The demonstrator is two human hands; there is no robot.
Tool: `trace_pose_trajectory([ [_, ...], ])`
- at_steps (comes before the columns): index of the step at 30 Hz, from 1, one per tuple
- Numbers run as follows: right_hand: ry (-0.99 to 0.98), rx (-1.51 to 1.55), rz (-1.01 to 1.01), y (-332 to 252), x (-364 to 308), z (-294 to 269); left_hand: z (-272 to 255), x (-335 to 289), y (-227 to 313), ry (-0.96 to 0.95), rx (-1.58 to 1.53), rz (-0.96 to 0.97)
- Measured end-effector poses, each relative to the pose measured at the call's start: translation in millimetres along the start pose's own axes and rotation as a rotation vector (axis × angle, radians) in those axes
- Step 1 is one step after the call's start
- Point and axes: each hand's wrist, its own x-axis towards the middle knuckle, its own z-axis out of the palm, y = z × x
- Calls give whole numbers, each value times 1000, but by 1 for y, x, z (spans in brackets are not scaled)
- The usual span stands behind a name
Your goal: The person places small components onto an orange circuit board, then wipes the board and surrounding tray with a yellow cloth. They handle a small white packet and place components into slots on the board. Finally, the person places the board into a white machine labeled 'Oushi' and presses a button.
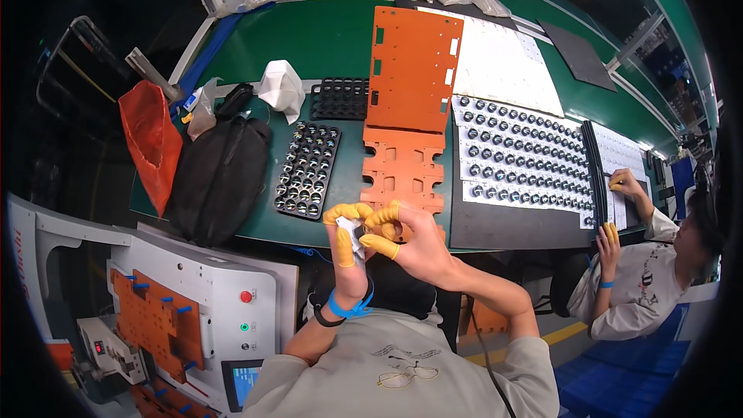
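Observation:
Both my hands meet in front of my chest, at the table's near edge, with yellow finger cots on several fingers. My left hand (348,272) is closed on a small white piece (355,234), whose kind I cannot make out. My right hand (424,246) has its fingers curled in a pinch against the same piece; whether a separate small part sits between them is hidden. Just beyond lies an orange fixture plate (402,170) with cut-outs, its orange lid (414,70) raised behind it. Left of it stands a black tray (333,156) of round, shiny lens-like parts.
A second black tray (340,98), a white box-like object (282,87) and a black bag (220,178) are at the left. On the right, white sheets (522,151) carry rows of round parts. A co-worker (642,282) works there. A machine (232,294) stands lower left.

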Motion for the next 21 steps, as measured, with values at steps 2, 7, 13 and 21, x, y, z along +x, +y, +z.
trace_pose_trajectory([
  [2,10,20,-6,-6,-5,-1,-1,0,-2,-53,9,79],
  [7,5,7,-230,-1,-6,-8,-4,6,-3,-198,135,241],
  [13,16,-243,-488,-1,-3,-19,-1,6,6,-289,1,120],
  [21,153,-564,-571,-1,-3,-17,-2,13,1,-230,-263,-200],
])
